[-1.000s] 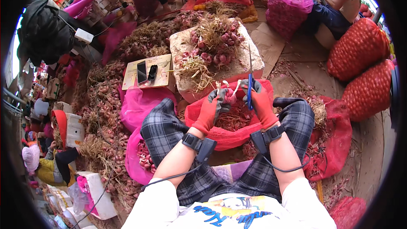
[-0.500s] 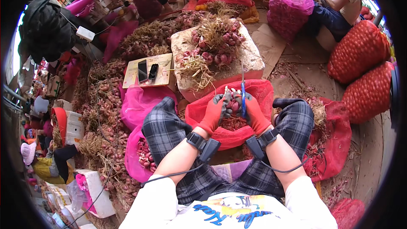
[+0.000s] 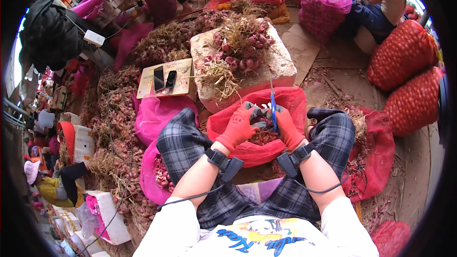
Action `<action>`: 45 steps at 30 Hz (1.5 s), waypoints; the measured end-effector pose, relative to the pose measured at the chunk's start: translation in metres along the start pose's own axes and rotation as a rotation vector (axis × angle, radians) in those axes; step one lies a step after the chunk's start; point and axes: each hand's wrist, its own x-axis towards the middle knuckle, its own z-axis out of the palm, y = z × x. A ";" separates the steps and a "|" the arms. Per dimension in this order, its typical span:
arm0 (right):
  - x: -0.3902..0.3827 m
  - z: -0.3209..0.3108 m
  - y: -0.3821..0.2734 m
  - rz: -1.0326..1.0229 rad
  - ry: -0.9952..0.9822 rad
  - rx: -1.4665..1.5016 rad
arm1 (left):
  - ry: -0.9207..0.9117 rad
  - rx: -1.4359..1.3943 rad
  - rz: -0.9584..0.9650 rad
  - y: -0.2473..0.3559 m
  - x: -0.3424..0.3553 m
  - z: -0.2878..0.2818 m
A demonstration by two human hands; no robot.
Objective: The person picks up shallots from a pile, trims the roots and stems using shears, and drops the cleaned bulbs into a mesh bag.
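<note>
My left hand point(image 3: 245, 124), in a red and grey glove, is closed around a small bunch of shallots point(image 3: 262, 109), whose pale stems show between the hands. My right hand point(image 3: 283, 122), gloved alike, grips scissors point(image 3: 273, 112) with blue handles, their long blades pointing away from me beside the bunch. Both hands are over an open red mesh bag point(image 3: 223, 147) with shallots and trimmings inside, between my plaid-trousered legs. Beyond it, bunches of shallots with dry roots point(image 3: 247, 43) lie on a worn foam block point(image 3: 281, 69).
A board point(image 3: 183, 74) holds two phones point(image 3: 159, 78). Shallot piles point(image 3: 112, 128) and pink bags point(image 3: 152, 119) lie left. Full red sacks point(image 3: 400, 62) stand right. A co-worker point(image 3: 381, 4) sits back right, another point(image 3: 52, 185) at left.
My hands came together and down toward me. My left fingers now wrap further over the bunch, hiding most of it, while the scissors in my right hand moved left to sit beside it.
</note>
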 end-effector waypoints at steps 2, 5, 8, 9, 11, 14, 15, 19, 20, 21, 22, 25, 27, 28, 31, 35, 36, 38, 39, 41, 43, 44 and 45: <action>-0.002 -0.004 -0.002 0.008 -0.015 -0.046 | -0.037 -0.017 -0.029 0.000 0.000 0.001; -0.008 -0.004 -0.005 0.112 0.001 0.071 | -0.012 -0.196 0.010 0.002 -0.006 0.006; -0.011 0.004 0.000 0.073 0.111 0.035 | -0.035 -0.415 -0.114 -0.013 -0.010 0.018; -0.008 0.001 0.005 0.045 0.124 0.061 | 0.008 -0.308 -0.074 0.000 -0.009 0.015; -0.007 -0.002 0.008 0.021 0.133 0.089 | 0.054 -0.198 -0.040 0.008 -0.009 0.013; -0.009 -0.005 0.003 0.075 0.091 0.077 | 0.106 -0.132 0.018 0.012 -0.010 0.013; -0.006 -0.008 0.005 0.059 0.044 0.082 | 0.138 -0.112 0.062 0.015 -0.009 0.013; 0.002 -0.007 0.009 0.007 0.076 0.142 | 0.143 0.101 0.134 0.020 -0.005 0.007; 0.002 -0.005 0.009 0.009 0.076 0.142 | 0.142 0.100 0.132 0.020 -0.005 0.007; 0.002 -0.003 0.008 -0.020 0.093 0.125 | 0.152 0.191 0.166 0.021 -0.005 0.008; 0.001 -0.001 0.007 -0.049 0.110 0.106 | 0.162 0.281 0.199 0.022 -0.004 0.009; -0.003 0.005 0.007 -0.111 0.203 0.017 | 0.150 0.167 0.216 0.025 -0.007 0.016; -0.004 0.002 -0.009 -0.120 0.188 0.100 | -0.141 0.216 0.094 0.016 -0.023 0.026; -0.004 0.000 -0.021 -0.127 0.171 0.184 | -0.146 0.349 0.074 0.010 -0.034 0.038; -0.013 0.004 -0.039 -0.104 0.115 0.094 | -0.010 -0.356 -0.275 -0.010 -0.024 0.035; -0.011 -0.003 -0.024 -0.064 -0.036 0.087 | -0.077 -1.099 -0.536 0.010 0.000 0.007; -0.011 -0.002 -0.024 -0.062 -0.076 0.119 | -0.163 -1.173 -0.573 0.017 0.001 0.003; -0.017 0.002 -0.032 -0.072 -0.107 0.118 | -0.175 -1.123 -0.576 0.026 0.001 -0.001; -0.021 0.011 -0.036 -0.165 -0.053 -0.059 | -0.121 -1.153 -0.534 0.025 -0.001 -0.002; -0.023 0.020 -0.036 -0.260 0.003 -0.238 | -0.067 -1.182 -0.489 0.017 -0.004 -0.002; -0.023 0.021 -0.028 -0.281 -0.138 -0.134 | -0.032 -0.973 -0.411 0.001 -0.004 0.002; -0.020 0.018 -0.024 -0.280 -0.136 -0.136 | -0.034 -0.976 -0.411 0.002 -0.004 0.004; -0.016 0.012 -0.019 -0.286 -0.113 -0.092 | 0.015 -1.057 -0.415 0.003 -0.004 0.005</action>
